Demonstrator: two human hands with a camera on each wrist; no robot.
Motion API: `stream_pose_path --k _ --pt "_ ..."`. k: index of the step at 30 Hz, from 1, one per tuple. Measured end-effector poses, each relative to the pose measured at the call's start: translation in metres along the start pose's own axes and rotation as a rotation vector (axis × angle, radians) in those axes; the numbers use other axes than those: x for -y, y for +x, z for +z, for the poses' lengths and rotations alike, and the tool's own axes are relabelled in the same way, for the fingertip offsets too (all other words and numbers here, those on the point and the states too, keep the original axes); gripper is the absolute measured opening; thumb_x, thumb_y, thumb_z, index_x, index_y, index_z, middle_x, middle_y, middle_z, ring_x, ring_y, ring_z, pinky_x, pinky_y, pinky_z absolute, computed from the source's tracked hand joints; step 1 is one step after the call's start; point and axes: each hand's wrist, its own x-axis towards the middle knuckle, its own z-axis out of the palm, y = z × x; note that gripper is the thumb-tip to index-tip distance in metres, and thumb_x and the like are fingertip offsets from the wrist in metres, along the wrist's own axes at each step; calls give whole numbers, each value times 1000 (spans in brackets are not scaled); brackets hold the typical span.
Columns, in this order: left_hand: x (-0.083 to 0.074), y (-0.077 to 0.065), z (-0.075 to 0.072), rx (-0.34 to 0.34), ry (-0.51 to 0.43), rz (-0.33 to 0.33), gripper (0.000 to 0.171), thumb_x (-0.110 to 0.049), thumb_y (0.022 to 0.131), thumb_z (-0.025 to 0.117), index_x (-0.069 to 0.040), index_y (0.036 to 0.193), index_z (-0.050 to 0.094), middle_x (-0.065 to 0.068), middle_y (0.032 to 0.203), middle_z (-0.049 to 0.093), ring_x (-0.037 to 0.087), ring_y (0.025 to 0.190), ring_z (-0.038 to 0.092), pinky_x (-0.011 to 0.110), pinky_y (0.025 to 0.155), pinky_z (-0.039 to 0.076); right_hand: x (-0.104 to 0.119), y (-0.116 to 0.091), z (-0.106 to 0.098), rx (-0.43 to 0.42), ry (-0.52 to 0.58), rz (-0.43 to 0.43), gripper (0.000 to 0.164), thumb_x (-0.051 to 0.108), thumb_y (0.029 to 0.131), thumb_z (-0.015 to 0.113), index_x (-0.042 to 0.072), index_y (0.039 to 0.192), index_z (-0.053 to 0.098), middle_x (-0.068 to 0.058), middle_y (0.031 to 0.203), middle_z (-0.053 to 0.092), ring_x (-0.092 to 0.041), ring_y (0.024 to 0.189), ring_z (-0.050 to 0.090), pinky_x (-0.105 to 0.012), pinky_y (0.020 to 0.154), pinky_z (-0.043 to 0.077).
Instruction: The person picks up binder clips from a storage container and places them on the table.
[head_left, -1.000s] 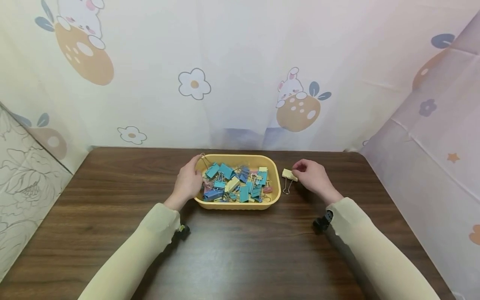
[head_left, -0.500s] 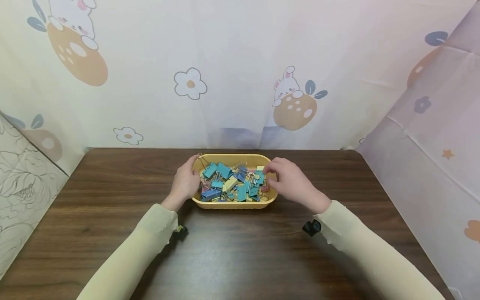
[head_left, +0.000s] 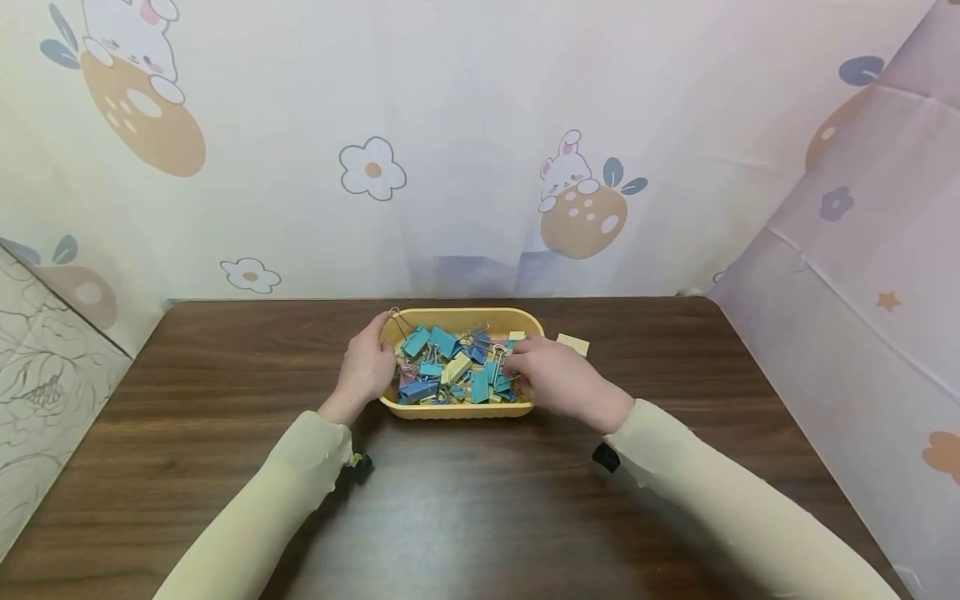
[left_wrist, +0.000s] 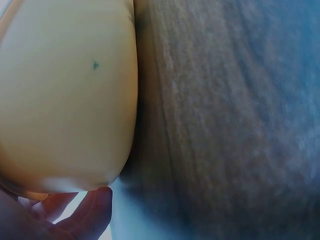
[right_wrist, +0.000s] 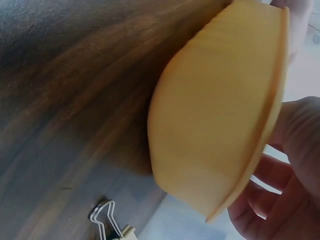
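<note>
The left hand (head_left: 365,367) is gripping the smooth, rounded tray (head_left: 450,412) by its left end; angular, wire-handled clips (head_left: 453,367) are filling it; the right hand (head_left: 558,375) is hanging over its right end, grasp unclear; one yellow clip (head_left: 576,343) is lying just right.

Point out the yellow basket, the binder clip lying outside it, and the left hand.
Yellow basket (right_wrist: 210,115), right wrist view: its outer wall.
Binder clip (head_left: 574,343), head view: its pale yellow body.
Left hand (head_left: 365,367), head view: the back of the hand.
</note>
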Motion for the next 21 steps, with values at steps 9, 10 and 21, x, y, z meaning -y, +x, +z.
stream_pose_path --k 9,10,21 --pt "0 0 0 -5 6 -5 52 -13 96 38 -18 147 30 11 142 41 21 58 47 36 63 42 -2 3 6 -4 -100 -26 20 2 75 68 21 77 74 8 75 58 -13 68 47 -27 57 44" --pt "0 0 0 -5 11 -7 52 -13 96 38 -18 147 30 11 142 42 20 56 45 36 60 42 -2 3 6 -5 -108 -32 20 3 76 68 21 76 74 8 74 57 -13 66 46 -28 56 43" --pt "2 1 1 -12 27 2 53 -12 95 38 -19 147 31 10 140 44 15 43 36 31 44 37 -5 -2 7 -111 -87 -53 27 -1 77 59 22 78 72 11 73 58 -8 68 48 -25 55 43"
